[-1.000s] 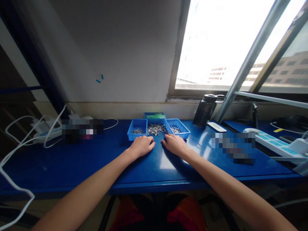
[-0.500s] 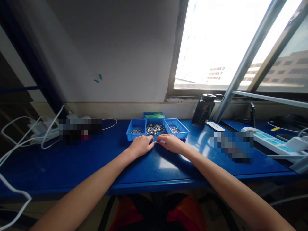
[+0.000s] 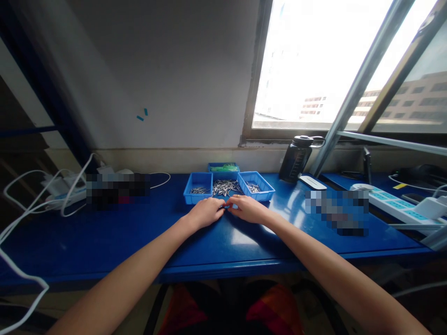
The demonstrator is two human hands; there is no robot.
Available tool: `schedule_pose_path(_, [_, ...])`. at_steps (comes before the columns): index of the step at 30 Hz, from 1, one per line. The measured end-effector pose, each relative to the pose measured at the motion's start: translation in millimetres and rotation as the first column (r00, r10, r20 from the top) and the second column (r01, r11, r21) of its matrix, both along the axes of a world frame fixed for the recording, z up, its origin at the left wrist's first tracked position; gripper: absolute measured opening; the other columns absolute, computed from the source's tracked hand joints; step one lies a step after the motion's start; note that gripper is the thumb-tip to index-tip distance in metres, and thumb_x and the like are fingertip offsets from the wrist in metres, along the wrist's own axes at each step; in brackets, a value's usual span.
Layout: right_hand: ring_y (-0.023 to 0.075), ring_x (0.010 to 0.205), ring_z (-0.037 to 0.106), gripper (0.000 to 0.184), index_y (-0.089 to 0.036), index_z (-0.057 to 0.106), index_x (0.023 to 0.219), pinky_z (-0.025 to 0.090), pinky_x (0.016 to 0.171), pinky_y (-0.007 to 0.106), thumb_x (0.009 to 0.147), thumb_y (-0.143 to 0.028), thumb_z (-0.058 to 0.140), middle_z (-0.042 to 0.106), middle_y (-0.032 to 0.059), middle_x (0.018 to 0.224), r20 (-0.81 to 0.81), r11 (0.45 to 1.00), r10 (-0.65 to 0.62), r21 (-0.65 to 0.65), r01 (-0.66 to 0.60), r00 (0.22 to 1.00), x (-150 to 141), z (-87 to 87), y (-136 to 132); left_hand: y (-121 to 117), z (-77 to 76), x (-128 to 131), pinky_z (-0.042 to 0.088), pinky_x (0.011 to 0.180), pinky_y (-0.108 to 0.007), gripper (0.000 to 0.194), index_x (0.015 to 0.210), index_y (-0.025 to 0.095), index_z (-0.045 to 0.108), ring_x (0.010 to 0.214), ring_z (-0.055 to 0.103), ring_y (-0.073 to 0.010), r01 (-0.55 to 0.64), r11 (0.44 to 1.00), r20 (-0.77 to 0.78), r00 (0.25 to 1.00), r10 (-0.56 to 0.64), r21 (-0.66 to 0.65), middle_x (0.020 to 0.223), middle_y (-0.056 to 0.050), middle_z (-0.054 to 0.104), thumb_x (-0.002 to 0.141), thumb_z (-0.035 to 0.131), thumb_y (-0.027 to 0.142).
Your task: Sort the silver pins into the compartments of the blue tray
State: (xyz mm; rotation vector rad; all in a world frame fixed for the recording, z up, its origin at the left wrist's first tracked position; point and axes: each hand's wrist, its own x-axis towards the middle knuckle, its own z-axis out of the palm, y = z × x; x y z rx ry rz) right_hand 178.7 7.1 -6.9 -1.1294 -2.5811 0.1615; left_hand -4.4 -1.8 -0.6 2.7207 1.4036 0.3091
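My left hand (image 3: 206,212) and my right hand (image 3: 247,208) meet at the fingertips just above the table. Both are closed in a pinch around a small slim metal piece (image 3: 225,207), largely covered by the fingers. Just beyond them lies a loose pile of slim silvery metal pieces (image 3: 226,187). A blue bin (image 3: 198,199) stands left of the pile, behind my left hand, with similar pieces inside. Another blue bin (image 3: 263,192), right of the pile and behind my right hand, also holds some of them.
At the wall, a blue tray (image 3: 214,165) contains green items. To the right stand a black water bottle (image 3: 295,160), a white flat device (image 3: 313,183) and a power strip (image 3: 391,202). White cables (image 3: 31,279) run along the left. Blurred patches hide items on both sides of the blue table (image 3: 139,242).
My right hand has moved left from beside the pile and right bin to meet my left hand. A small silvery piece appeared between the fingertips. The bins have stayed in place.
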Motion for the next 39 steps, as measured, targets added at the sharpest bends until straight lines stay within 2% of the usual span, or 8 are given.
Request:
schedule_pose_path(7, [0.0136,0.076,0.055,0.020,-0.019,0.058,0.096,0.038,0.067,0.023,0.082,-0.022,0.046,0.057,0.0042,0.088,0.028,0.999,-0.017,0.038,0.016,0.999,2,-3.1,2,-5,3.2,4,0.041,0.063,-0.024,0.026,0.088,0.022,0.061,0.076,0.059,-0.0174,0.090,0.995,0.043,0.995,-0.088,-0.036,0.084,-0.003,0.065,0.084,0.037,0.032])
schedule_pose_path(11, [0.0118,0.074,0.053,0.017,-0.018,0.059,0.087,0.037,0.065,0.021,0.084,-0.023,0.042,0.054,0.0036,0.086,0.057,0.998,-0.018,0.055,0.015,0.998,0,-4.8,2,-8,4.6,5,0.042,0.065,-0.024,0.025,0.087,0.022,0.061,0.078,0.059,-0.0176,0.092,0.995,0.009,0.996,-0.091,-0.041,0.084,-0.004,0.065,0.083,0.038,0.033])
schedule_pose_path(17, [0.0115,0.073,0.052,0.016,-0.018,0.057,0.085,0.037,0.064,0.021,0.084,-0.025,0.043,0.054,0.0028,0.085,0.041,0.998,-0.009,0.070,0.006,0.999,-1,-6.3,5,-7,3.5,5,0.042,0.063,-0.024,0.024,0.084,0.020,0.060,0.074,0.059,-0.0177,0.102,0.995,0.006,0.995,-0.102,0.006,0.081,-0.005,0.064,0.082,0.039,0.032])
schedule_pose_path(20, [0.0114,0.072,0.053,0.016,-0.018,0.057,0.085,0.038,0.065,0.021,0.084,-0.024,0.043,0.055,0.0033,0.085,0.025,0.999,0.009,0.050,-0.010,1.000,1,-5.2,5,-6,1.9,5,0.042,0.063,-0.025,0.024,0.082,0.019,0.059,0.073,0.059,-0.0185,0.072,0.997,-0.001,0.997,-0.072,0.026,0.080,-0.005,0.064,0.083,0.039,0.033])
schedule_pose_path(27, [0.0126,0.072,0.053,0.015,-0.017,0.056,0.085,0.038,0.067,0.023,0.084,-0.020,0.042,0.058,0.0036,0.080,0.001,0.998,0.060,0.028,-0.060,0.998,7,1.4,5,-4,2.0,3,0.043,0.063,-0.027,0.029,0.093,0.018,0.056,0.076,0.060,-0.0224,-0.124,0.992,-0.051,0.991,0.125,0.029,0.080,-0.009,0.063,0.083,0.039,0.040])
schedule_pose_path(31, [0.0130,0.073,0.053,0.015,-0.016,0.056,0.084,0.038,0.068,0.023,0.083,-0.019,0.041,0.059,0.0040,0.079,0.007,1.000,0.018,0.003,-0.018,1.000,9,3.4,7,-5,2.5,3,0.042,0.062,-0.027,0.031,0.083,0.020,0.058,0.073,0.060,-0.0220,-0.086,0.996,-0.065,0.994,0.088,0.040,0.076,-0.007,0.063,0.083,0.036,0.041])
schedule_pose_path(39, [0.0128,0.072,0.054,0.017,-0.017,0.053,0.088,0.037,0.064,0.021,0.086,-0.021,0.037,0.060,0.0035,0.079,-0.022,1.000,-0.027,0.012,0.027,0.999,12,6.4,6,-4,2.6,2,0.041,0.063,-0.026,0.020,0.087,0.021,0.058,0.073,0.059,-0.0197,-0.079,0.997,-0.065,0.995,0.080,0.016,0.079,-0.005,0.064,0.079,0.041,0.031])
